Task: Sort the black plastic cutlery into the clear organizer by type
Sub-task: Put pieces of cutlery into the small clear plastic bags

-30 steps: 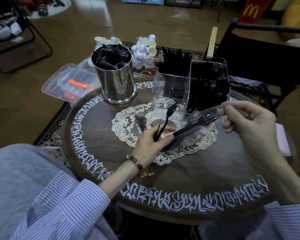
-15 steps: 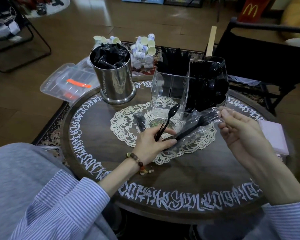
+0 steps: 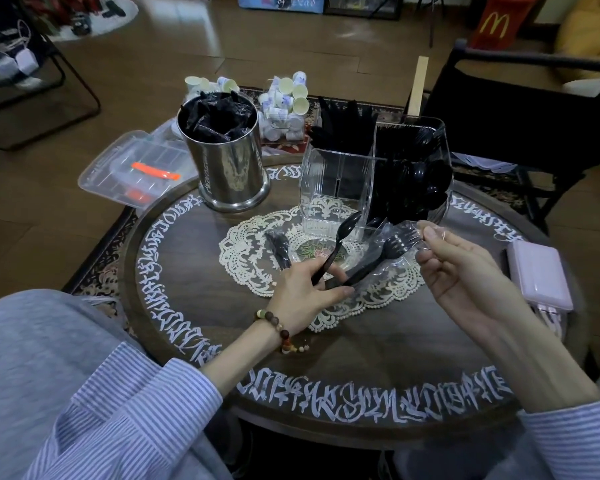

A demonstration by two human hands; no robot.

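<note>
My left hand (image 3: 303, 292) grips the handles of a black plastic spoon (image 3: 344, 233) and a black plastic fork (image 3: 390, 249) above the lace doily (image 3: 253, 265). A clear plastic wrapper (image 3: 404, 237) still covers the fork's head, and my right hand (image 3: 461, 271) pinches the wrapper's far end. Behind them stands the clear organizer (image 3: 336, 181), with black cutlery in its back and right compartments; the front left one looks empty. Another wrapped black piece (image 3: 278, 249) lies on the doily.
A steel canister (image 3: 229, 168) stuffed with wrapped black cutlery stands at the back left of the round table (image 3: 361, 358). A pink box (image 3: 537, 277) sits at the right edge. Clear lidded containers (image 3: 132, 168) and small cups (image 3: 284, 102) lie beyond the table.
My right hand has dropped lower and nearer to me while keeping hold of the wrapper end. My left hand and its cutlery have barely moved.
</note>
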